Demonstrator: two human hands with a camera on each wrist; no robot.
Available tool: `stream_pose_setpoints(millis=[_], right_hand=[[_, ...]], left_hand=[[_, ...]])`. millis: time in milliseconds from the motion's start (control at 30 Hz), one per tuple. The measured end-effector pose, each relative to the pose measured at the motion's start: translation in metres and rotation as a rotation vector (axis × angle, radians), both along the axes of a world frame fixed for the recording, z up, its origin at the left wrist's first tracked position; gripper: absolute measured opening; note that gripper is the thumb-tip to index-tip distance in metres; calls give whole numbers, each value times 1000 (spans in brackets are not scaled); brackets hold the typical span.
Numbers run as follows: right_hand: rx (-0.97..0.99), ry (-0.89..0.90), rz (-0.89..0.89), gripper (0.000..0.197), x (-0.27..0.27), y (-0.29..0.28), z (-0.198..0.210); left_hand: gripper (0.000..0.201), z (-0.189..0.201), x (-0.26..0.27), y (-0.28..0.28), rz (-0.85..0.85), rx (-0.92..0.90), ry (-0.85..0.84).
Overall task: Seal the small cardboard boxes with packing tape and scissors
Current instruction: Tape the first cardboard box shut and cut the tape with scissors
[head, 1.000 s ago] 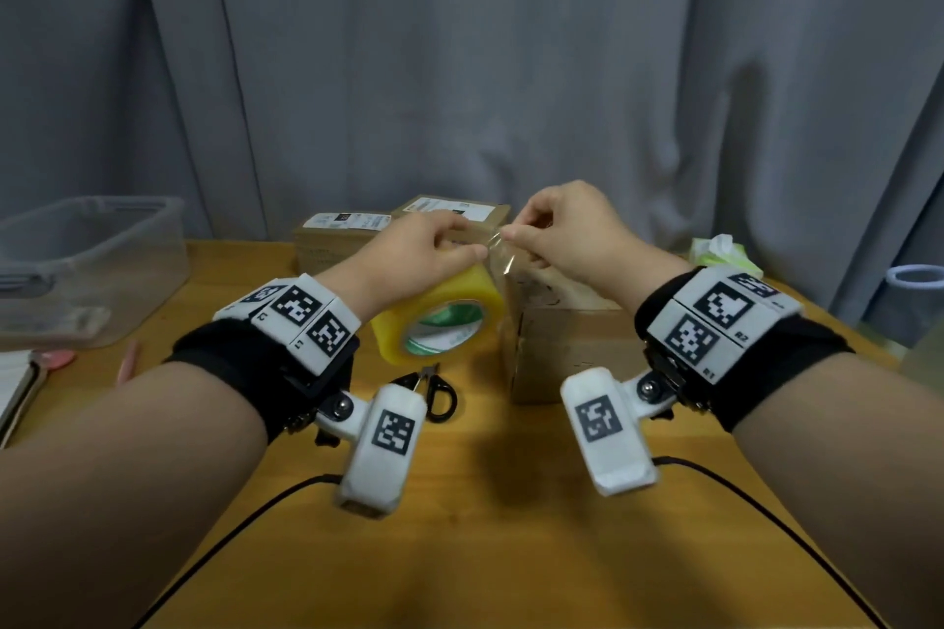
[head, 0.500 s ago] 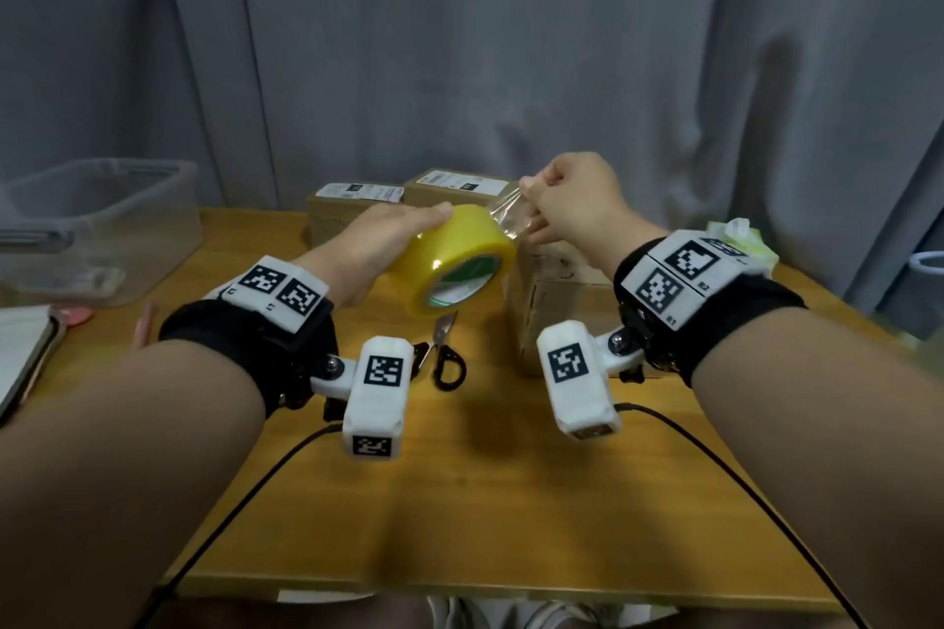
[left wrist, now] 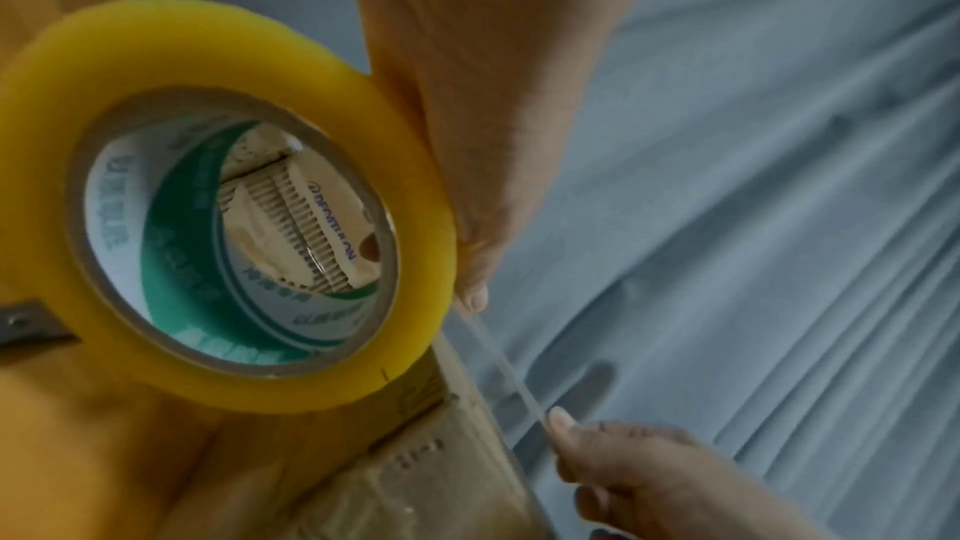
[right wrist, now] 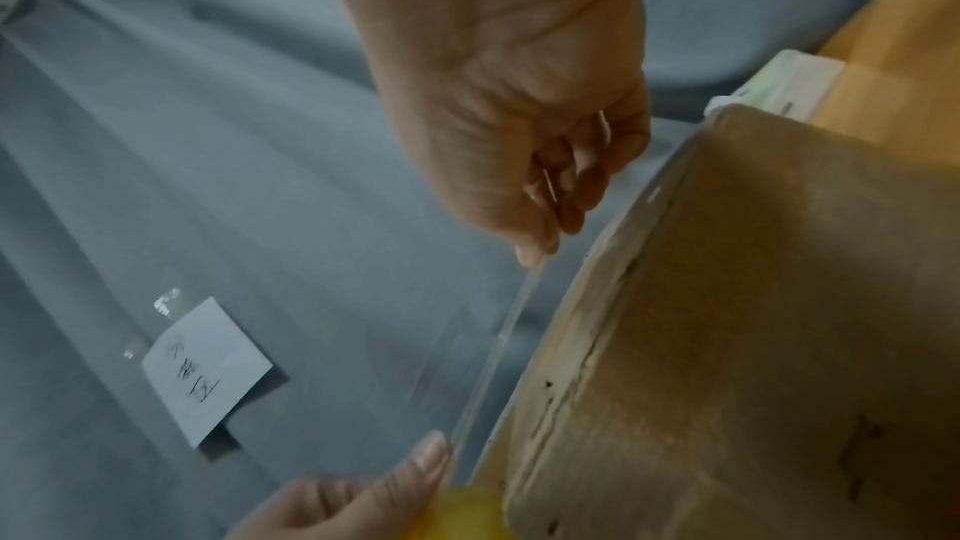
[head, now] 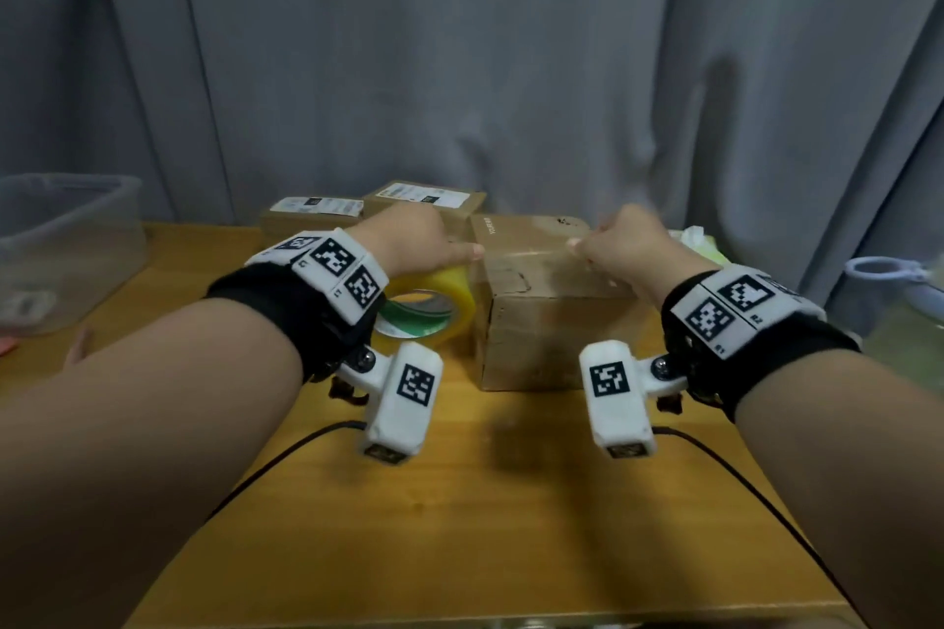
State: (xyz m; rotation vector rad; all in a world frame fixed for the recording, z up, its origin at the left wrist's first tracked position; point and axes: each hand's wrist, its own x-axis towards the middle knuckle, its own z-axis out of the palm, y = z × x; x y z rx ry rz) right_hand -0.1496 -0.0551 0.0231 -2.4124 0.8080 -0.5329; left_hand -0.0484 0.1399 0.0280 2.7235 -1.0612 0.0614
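Behind wooden table (head: 459, 501), grey curtain (head: 459, 66).

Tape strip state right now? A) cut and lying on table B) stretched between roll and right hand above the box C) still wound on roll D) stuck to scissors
B: the right hand pinches the strip, which runs taut back to the tape roll held by the left hand, just over the cardboard box.

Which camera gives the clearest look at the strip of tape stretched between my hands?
The left wrist view: the clear strip runs sharply from roll to right hand. The right wrist view shows it blurred; in the head view it's almost invisible.
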Motion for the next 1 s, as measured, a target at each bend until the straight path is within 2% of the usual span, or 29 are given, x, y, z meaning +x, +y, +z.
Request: stream_pose_setpoints(millis=[233,433,567,667,733,800,867,933,1000], right_hand=[[-52,70,-45,41,3,-10,-5],[-79,68,-58,41,4,-12,-12],[-97,41,-37,34,3,-12,-20],[-74,-15,-56,44,-6,-20,-23],[-133,-31,-100,48,-15,-27,-23],[-278,-102,-101,38,-17,-24,-21],[-458,-129,63,38,-11,-3,-19],[-532,33,272,50,0,26,-24],[-469,320,319,58,9,42,-32]], left_hand=[[40,6,-7,-14,-24,94,-11],[42,3,-5,-22,-16,140,-14],[38,-2,-6,-22,-9,127,20],[44,-9,-3,-21,26,98,75],[46,-13,-1,-21,28,72,94],[54,-15,-1,-21,33,53,99],[58,-15,-2,-21,38,39,112],[57,-15,-2,-21,34,25,136],[55,-15,-5,-20,30,13,159]])
